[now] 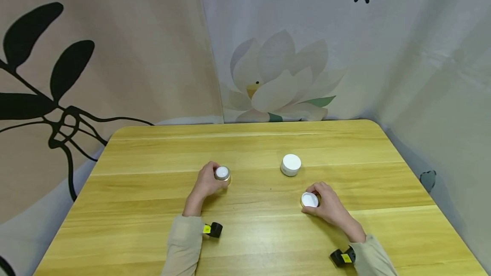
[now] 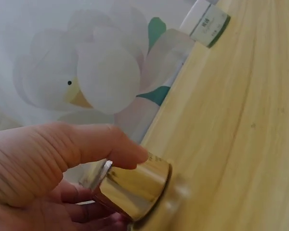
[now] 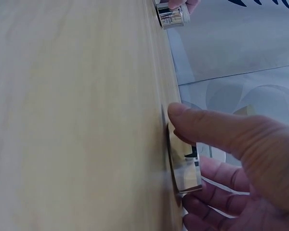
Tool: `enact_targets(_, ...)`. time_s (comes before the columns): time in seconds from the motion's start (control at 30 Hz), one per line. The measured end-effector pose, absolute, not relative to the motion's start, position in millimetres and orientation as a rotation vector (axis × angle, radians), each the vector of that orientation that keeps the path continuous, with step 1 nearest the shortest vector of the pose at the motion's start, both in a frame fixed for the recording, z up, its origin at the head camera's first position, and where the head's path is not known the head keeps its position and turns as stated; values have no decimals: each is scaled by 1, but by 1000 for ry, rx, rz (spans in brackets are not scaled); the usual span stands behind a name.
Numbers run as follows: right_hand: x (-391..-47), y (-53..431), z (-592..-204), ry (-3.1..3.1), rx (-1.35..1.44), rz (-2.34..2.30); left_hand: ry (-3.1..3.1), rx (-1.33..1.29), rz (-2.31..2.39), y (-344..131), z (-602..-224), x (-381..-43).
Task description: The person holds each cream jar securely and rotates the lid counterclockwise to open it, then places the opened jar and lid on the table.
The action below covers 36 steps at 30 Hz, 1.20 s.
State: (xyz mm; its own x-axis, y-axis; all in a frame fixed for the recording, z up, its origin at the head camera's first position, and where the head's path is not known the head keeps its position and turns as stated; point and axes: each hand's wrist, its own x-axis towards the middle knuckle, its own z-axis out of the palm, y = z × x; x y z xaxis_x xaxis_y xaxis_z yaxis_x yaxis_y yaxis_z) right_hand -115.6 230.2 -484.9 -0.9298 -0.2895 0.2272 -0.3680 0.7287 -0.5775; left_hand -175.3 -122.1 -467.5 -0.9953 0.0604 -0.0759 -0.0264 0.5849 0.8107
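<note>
Nearest are two beige sleeves (image 1: 184, 244) and two black wrist devices (image 1: 216, 230) with yellow labels, one to each arm. The right hand (image 1: 329, 206) pinches one gold lid (image 1: 309, 199), thumb on the near side and fingers on the far side. The gold lid lies between its fingertips, at about 10 o'clock from the palm, its white inner face upward, low over the wooden table (image 1: 261, 242).

A little farther off, at about 10 o'clock from the right hand, the left hand (image 1: 207, 182) is clamped around one gold jar (image 1: 222, 173). The gold jar sits at 2 o'clock from that palm, upright, with a silver rim and a white top; whether that top is a cover or the contents cannot be told.

Beyond, one white jar (image 1: 291, 164) stands upright at 11 o'clock from the gold lid, near it but touching neither hand. Behind the wooden table hangs pale fabric (image 1: 153, 54), with one large printed flower (image 1: 285, 84) at 12 o'clock from the white jar and dark leaves (image 1: 73, 69) at 10 o'clock from the left hand.
</note>
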Motion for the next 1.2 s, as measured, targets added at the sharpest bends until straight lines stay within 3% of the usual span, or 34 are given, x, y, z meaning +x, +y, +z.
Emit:
enact_targets(0.77,-115,231,-484,-2848,485,968,2924,319,1452,-46,-445,-192)
enact_targets(1.2,-116,231,-486,-2839,501,973,2659,413,1530,12,-460,-212)
